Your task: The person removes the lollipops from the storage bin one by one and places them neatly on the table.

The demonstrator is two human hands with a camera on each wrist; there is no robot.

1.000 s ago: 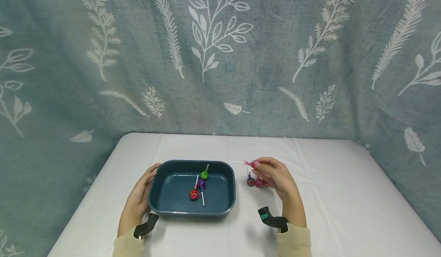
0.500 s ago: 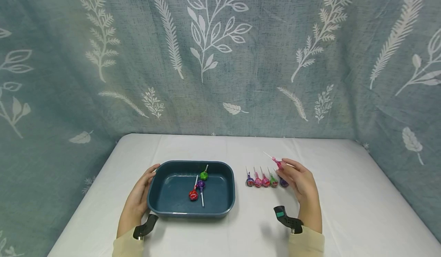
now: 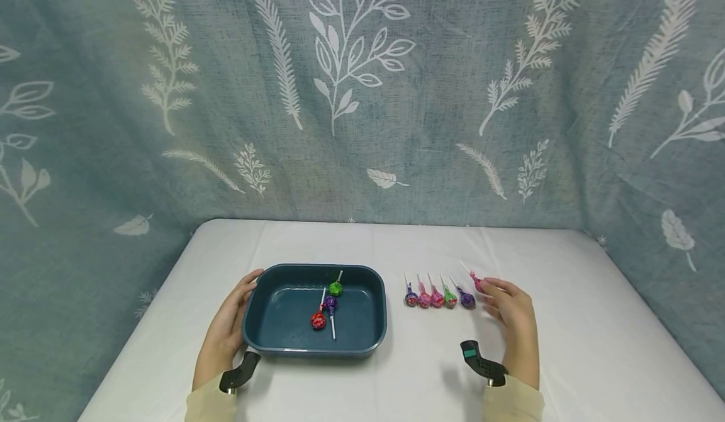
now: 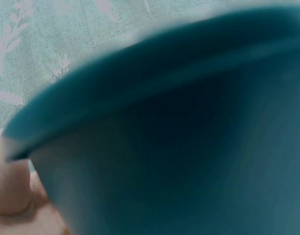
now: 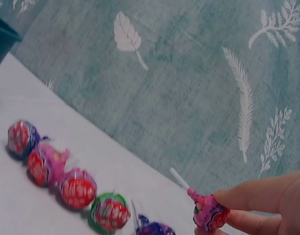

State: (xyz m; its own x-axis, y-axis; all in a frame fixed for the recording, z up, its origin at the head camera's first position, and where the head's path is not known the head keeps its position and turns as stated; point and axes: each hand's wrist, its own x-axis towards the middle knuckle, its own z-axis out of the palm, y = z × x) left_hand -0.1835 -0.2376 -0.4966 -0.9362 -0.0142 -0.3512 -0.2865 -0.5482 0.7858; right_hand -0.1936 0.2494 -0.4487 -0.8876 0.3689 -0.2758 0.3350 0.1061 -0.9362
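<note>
Pinching the pink lollipop (image 5: 209, 213), likely light, best held by its head, occupies the right hand (image 3: 512, 312); left hand (image 3: 226, 322) loosely touches the tray (image 3: 283, 321).

A pink-wrapped ball lollipop (image 3: 477, 281) is pinched by the right hand (image 3: 514, 312), its white stick slanting up and left. Nearby lies a row of five wrapped lollipops (image 3: 437, 300): dark blue-and-red, two pink, green, purple. A dark teal rectangular tray (image 3: 283, 321), touched by the left hand (image 3: 225, 329), contains a green lollipop (image 3: 336, 288), a purple lollipop (image 3: 330, 303) and a red lollipop (image 3: 318, 320).
</note>
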